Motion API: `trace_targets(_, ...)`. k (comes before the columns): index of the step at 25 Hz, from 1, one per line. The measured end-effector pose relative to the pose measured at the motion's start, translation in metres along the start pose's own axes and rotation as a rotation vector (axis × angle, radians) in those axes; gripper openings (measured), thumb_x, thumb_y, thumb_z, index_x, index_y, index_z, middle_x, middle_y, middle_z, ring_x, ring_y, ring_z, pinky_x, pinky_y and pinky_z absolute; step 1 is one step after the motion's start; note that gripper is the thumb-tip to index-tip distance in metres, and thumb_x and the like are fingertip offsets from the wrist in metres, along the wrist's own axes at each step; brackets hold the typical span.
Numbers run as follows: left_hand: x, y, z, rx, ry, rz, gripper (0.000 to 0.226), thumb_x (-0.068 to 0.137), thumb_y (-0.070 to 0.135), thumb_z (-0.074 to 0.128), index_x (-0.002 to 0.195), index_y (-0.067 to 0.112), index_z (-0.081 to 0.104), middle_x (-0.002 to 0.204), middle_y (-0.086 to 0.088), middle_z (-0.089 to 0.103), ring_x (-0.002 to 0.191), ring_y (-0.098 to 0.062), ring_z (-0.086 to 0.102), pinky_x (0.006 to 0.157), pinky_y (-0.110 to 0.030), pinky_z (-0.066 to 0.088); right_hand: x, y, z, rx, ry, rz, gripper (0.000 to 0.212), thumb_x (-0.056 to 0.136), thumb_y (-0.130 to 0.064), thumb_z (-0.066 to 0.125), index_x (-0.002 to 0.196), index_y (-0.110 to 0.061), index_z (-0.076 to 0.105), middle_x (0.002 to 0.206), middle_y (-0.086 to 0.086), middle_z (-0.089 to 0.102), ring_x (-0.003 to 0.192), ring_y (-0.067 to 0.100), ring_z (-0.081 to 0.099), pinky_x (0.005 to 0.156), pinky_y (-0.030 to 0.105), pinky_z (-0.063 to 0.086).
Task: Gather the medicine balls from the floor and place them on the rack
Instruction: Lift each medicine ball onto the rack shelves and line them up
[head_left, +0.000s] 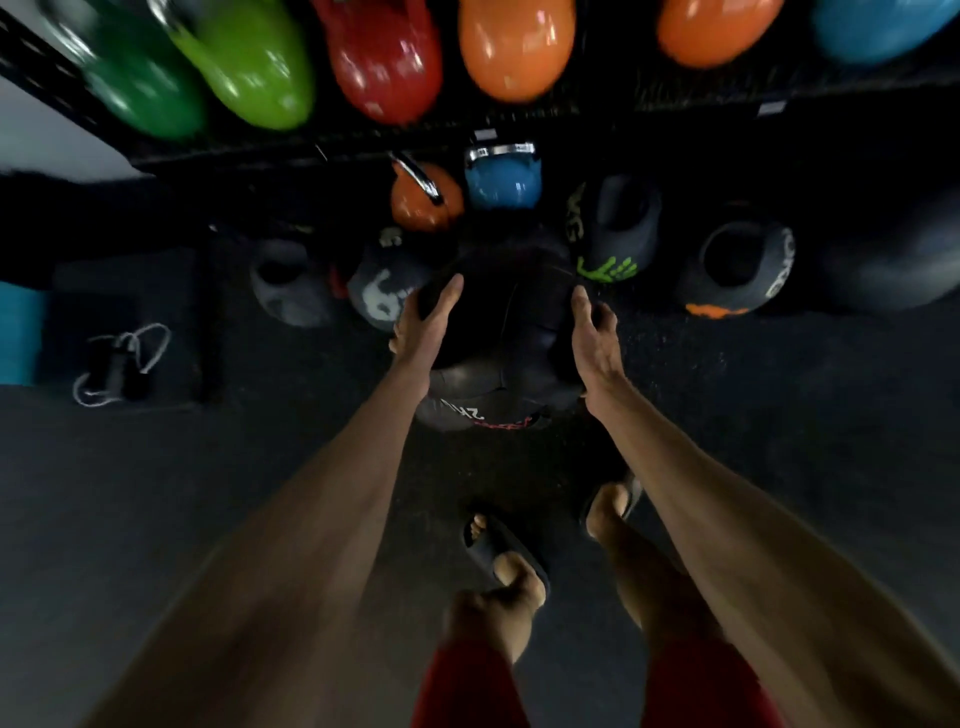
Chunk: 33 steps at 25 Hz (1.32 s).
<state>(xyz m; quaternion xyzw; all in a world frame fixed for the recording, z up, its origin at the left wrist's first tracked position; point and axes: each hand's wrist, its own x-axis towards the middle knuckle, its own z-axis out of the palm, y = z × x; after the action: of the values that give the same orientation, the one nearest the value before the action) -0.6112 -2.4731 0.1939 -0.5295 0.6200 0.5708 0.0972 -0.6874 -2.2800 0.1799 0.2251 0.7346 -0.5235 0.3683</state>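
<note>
Both the left hand (423, 330) and right hand (595, 340) press spread, nearly flat palms on the ball (501, 317) below the rack (260, 150); lacking real grip, it could slip.

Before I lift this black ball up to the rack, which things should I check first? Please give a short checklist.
1. Left hand flat on the black medicine ball: ok.
2. Right hand on the opposite side: ok.
3. Ball already off the floor: cannot tell.
4. Sandals clear of the ball: ok, they stand behind it.
5. Free place on the rack: cannot tell; the visible shelf holds coloured kettlebells.
</note>
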Motion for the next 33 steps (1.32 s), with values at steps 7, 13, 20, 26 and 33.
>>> trace_targets(7, -0.100, 0.140, -0.138, -0.176, 0.226, 0.180, 0.124, 0.033, 0.107, 0.047, 0.138, 0.042, 0.048, 0.145, -0.003, 0.049, 0.135, -0.031, 0.043, 0.111, -0.051, 0.038, -0.153, -0.160, 0.046, -0.048, 0.056, -0.321, 0.099, 0.083, -0.087, 0.030, 0.156, -0.020, 0.029, 0.156, 0.017, 0.036, 0.142, 0.042, 0.033, 0.116, 0.057, 0.029)
trace_targets(13, -0.161, 0.224, -0.262, -0.386, 0.389, 0.252, 0.146, 0.036, 0.105, 0.042, 0.153, 0.017, 0.034, 0.153, -0.011, 0.043, 0.141, -0.037, 0.038, 0.117, -0.053, 0.029, -0.266, -0.265, 0.096, 0.043, -0.017, -0.789, 0.070, 0.093, -0.073, 0.037, 0.139, -0.023, 0.055, 0.141, 0.013, 0.054, 0.135, 0.037, 0.043, 0.115, 0.050, 0.033)
trace_targets(20, -0.272, 0.294, -0.367, -0.265, 0.603, 0.577, 0.071, 0.089, 0.071, 0.036, 0.143, 0.025, 0.047, 0.146, -0.008, 0.051, 0.143, -0.042, 0.029, 0.116, -0.061, 0.020, -0.364, -0.341, 0.161, 0.302, -0.175, -0.840, 0.062, 0.103, -0.057, 0.036, 0.142, -0.011, 0.047, 0.124, 0.004, 0.056, 0.119, 0.019, 0.053, 0.099, 0.031, 0.041)
trace_targets(26, -0.292, 0.327, -0.433, -0.462, 0.794, 0.618, 0.066, 0.093, 0.068, 0.035, 0.143, 0.027, 0.044, 0.147, -0.008, 0.047, 0.141, -0.040, 0.026, 0.112, -0.064, 0.018, -0.428, -0.404, 0.221, 0.358, -0.177, -0.952, 0.075, 0.084, -0.074, 0.041, 0.134, -0.020, 0.055, 0.131, 0.009, 0.060, 0.124, 0.028, 0.055, 0.110, 0.045, 0.043)
trace_targets(33, -0.307, 0.399, -0.528, -0.659, 0.843, 0.832, 0.085, 0.070, 0.082, 0.029, 0.132, 0.027, 0.048, 0.135, -0.010, 0.054, 0.126, -0.040, 0.048, 0.106, -0.058, 0.041, -0.479, -0.502, 0.290, 0.448, -0.266, -1.119, 0.077, 0.078, -0.079, 0.040, 0.133, -0.027, 0.057, 0.128, 0.003, 0.062, 0.119, 0.023, 0.058, 0.107, 0.046, 0.046)
